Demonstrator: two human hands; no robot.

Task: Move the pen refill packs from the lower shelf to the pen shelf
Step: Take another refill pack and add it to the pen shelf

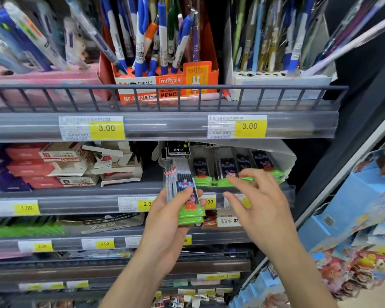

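My left hand [165, 221] grips a small stack of pen refill packs [185, 192], clear sleeves with dark refills and green cartoon bottoms, held upright in front of the lower shelf. More of these packs [229, 170] stand in an open white box [287, 161] on that shelf. My right hand [253, 203] hovers just before them, blurred, fingers spread and loosely bent, holding nothing. Above, the pen shelf [165, 127] carries an orange mechanical pencil box [165, 85] full of pens.
A wire rail [165, 96] fronts the pen shelf, with a pink box [42, 85] left and a white pen stand [280, 83] right. Red and white cartons [53, 165] fill the lower shelf's left. A blue toy display [353, 230] stands at right.
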